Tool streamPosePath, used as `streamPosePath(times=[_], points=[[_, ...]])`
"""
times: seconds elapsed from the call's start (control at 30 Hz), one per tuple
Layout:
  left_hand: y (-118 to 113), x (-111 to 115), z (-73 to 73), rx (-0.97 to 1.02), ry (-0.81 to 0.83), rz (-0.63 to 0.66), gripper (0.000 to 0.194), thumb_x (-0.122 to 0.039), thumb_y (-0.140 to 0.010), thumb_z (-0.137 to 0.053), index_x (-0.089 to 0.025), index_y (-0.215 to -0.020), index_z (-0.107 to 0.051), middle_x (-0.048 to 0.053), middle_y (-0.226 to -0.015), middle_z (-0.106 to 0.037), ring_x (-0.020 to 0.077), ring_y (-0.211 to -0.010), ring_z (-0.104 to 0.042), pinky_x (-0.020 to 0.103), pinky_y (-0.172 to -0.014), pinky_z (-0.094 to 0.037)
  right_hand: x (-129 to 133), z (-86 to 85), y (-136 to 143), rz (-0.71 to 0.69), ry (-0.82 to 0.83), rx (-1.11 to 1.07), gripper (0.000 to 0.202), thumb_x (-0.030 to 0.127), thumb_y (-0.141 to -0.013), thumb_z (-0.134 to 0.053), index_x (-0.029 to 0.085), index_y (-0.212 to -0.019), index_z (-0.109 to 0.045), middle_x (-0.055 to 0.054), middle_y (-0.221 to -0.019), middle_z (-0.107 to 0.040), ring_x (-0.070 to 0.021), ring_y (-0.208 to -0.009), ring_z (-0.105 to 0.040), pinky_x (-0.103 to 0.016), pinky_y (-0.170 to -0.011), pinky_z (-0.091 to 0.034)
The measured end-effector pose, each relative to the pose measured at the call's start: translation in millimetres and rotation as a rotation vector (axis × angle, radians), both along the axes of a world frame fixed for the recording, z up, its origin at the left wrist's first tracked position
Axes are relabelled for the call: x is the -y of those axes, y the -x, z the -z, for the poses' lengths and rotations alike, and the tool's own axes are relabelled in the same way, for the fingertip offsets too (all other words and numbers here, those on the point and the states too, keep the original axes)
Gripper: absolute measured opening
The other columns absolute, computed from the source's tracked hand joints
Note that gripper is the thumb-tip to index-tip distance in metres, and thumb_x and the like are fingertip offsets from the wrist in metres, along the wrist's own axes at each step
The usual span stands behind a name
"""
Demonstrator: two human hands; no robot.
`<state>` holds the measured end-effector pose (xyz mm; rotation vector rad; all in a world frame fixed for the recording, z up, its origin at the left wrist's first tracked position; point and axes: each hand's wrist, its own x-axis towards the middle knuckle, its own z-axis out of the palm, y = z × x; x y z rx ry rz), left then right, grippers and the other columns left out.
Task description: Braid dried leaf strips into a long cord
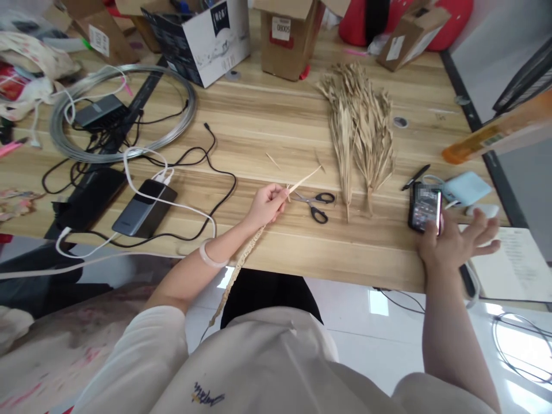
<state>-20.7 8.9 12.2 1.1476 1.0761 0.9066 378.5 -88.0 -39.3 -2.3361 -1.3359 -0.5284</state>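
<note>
Braid (236, 273) prob. well along, loose strand (306, 179) left to work. L fingers (278, 201) pinching braid; R fingers (473, 227) spread at phone (423, 208), w/o grip.

Two hands are in view, one left hand (269, 204) and one right hand (457, 244), along with one braided strip (240, 261), one phone (425, 210), one pair of scissors (311, 202) and two bundles of dried leaves (344, 138). The single desk (336, 253) also carries one wire coil (190, 109), one black pen (416, 177), one white-and-black box (222, 49) and at least three brown cardboard boxes (284, 54).
</note>
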Motion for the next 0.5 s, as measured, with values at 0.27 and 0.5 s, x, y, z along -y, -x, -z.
streamPosePath(times=[0.27, 0.5], points=[[0, -3, 5.5, 0.004, -0.015, -0.015, 0.027, -0.037, -0.083, -0.057, -0.017, -0.068, -0.047, -0.009, -0.041, -0.048, 0.0021, -0.023, -0.033, 0.014, -0.024, -0.018, 4, -5.8, -1, 0.025, 0.169, -0.082, 0.054, 0.054, -0.087, -0.03, 0.03, -0.129, -0.053, -0.007, -0.153, -0.017, -0.0343, -0.141, -0.004, -0.067, -0.102, -0.001], [0, -4, 7.0, -0.003, -0.011, -0.012, 0.028, -0.039, -0.082, -0.058, -0.017, -0.068, -0.046, -0.009, -0.04, -0.047, 0.002, -0.023, -0.033, 0.014, -0.024, -0.017, -8, 2.4, -12, 0.11, 0.183, -0.206, 0.041, 0.04, -0.079, -0.056, 0.035, -0.12, -0.059, -0.013, -0.15, -0.027, -0.0355, -0.14, -0.009, -0.07, -0.097, 0.003]])
